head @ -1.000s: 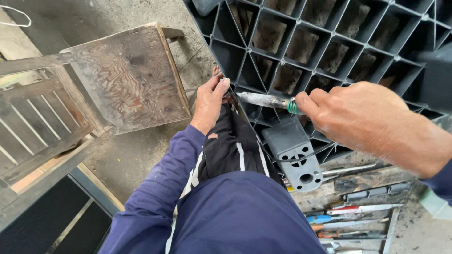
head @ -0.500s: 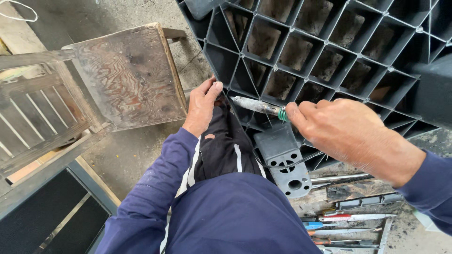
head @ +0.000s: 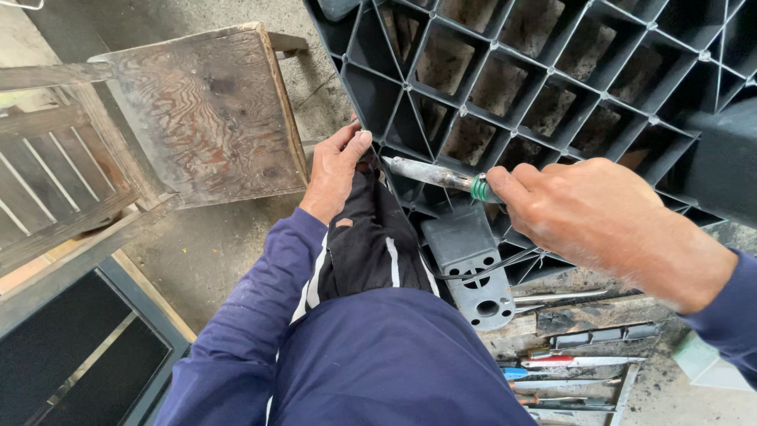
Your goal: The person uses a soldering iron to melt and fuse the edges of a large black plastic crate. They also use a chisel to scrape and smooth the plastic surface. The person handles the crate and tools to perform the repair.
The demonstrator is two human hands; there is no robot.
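Note:
My right hand (head: pixel 599 217) grips a soldering-iron-like tool (head: pixel 438 177) with a green collar; its scorched metal tip points left at the edge of a large black plastic grid pallet (head: pixel 552 87). My left hand (head: pixel 335 170) rests on that same edge, fingers bent against the black plastic just left of the tip, above my knee in black trousers (head: pixel 371 244). Whether the tip touches the plastic is hard to tell.
A worn wooden stool (head: pixel 209 110) stands to the left, next to a wooden slatted frame (head: pixel 47 181). A grey plastic block with holes (head: pixel 469 264) lies below the tool. Several knives and blades (head: pixel 576 363) sit on a dirty board at bottom right.
My right hand has slid the tool a little left and down along the pallet edge. The view has shifted slightly; my left hand keeps its place on the edge.

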